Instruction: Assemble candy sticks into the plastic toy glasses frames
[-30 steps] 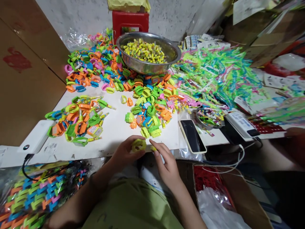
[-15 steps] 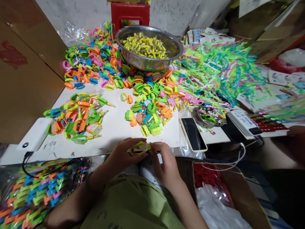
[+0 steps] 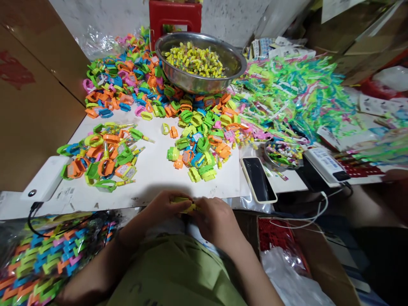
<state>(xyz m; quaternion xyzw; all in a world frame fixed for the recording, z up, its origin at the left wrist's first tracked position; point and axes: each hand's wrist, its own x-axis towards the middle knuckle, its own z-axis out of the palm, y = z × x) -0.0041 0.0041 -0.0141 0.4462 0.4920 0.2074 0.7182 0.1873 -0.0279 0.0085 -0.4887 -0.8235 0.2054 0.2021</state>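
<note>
Bare hands around a smooth yellow plastic band

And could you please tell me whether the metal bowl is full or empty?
Partly full: yellow pieces are heaped in the bowl, while bare metal shows inside towards its right side.

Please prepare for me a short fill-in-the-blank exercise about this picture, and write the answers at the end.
1. The left hand and the right hand meet at a small item coloured ____.
2. The plastic stool behind the metal bowl is ____.
3. The phone lies face ____.

Missing words: yellow; red; up.
</note>
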